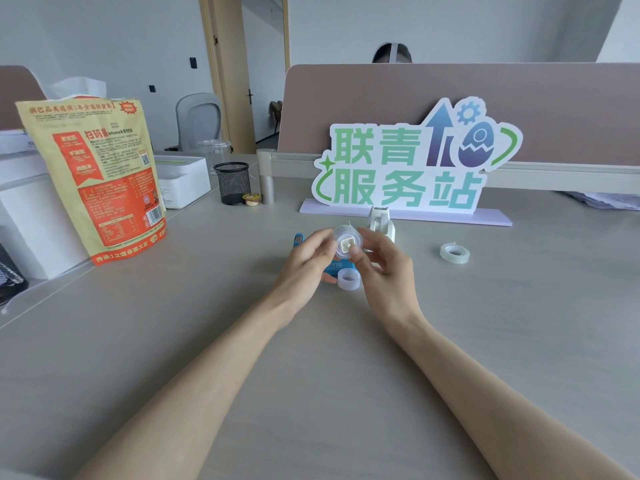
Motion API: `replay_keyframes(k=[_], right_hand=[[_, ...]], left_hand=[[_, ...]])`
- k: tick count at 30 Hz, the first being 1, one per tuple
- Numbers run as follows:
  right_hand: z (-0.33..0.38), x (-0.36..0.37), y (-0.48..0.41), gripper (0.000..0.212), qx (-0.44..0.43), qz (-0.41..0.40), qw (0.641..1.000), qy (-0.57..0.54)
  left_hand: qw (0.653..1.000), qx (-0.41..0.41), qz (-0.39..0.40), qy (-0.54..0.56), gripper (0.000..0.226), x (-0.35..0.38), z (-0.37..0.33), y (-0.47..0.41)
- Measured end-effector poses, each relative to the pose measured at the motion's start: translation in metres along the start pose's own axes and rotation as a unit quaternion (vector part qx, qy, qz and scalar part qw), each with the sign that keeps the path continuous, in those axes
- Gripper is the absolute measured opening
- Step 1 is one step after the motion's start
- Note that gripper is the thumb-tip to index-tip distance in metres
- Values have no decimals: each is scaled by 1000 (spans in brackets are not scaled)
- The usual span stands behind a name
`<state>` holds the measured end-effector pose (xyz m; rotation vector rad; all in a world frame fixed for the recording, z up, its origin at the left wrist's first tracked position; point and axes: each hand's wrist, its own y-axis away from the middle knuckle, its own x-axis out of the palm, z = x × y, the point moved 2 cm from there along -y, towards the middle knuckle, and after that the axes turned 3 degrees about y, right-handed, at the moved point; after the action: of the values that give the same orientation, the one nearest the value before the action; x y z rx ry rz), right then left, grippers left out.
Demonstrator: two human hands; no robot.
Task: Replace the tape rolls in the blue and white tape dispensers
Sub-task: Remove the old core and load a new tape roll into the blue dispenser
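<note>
Two hands are gripping a tape roll above the grey desk (485, 323).
Before the green-lettered sign (408, 168), the left hand (304, 258) and right hand (384, 261) are hovering over the blue tape dispenser (333, 267), the white tape dispenser (381, 220) just behind, both pinching a clear tape roll (341, 237) with a square white core. A loose roll (349, 279) is lying beside the blue one; a second roll (454, 252) is lying well right.

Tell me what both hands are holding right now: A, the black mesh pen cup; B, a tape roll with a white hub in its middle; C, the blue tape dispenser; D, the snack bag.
B: the left hand and right hand both pinch the tape roll above the desk, while the blue tape dispenser lies beneath them.
</note>
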<state>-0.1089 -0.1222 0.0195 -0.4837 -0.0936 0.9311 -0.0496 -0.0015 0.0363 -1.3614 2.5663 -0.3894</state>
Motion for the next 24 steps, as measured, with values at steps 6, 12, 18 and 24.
replay_keyframes(k=[6,12,18,24], right_hand=[[5,-1,4,13,-12,-42,999,28],[7,2,6,29,-16,-55,996,67],[6,4,7,17,-58,-47,990,121],[4,4,7,13,-68,-25,987,145]], left_hand=[[1000,-3,-14,3,29,-3,-1,-3],[991,10,-117,-70,25,-7,4,-6],[986,4,-144,-88,19,-11,4,-7],[984,7,-147,-104,17,-13,7,-10]])
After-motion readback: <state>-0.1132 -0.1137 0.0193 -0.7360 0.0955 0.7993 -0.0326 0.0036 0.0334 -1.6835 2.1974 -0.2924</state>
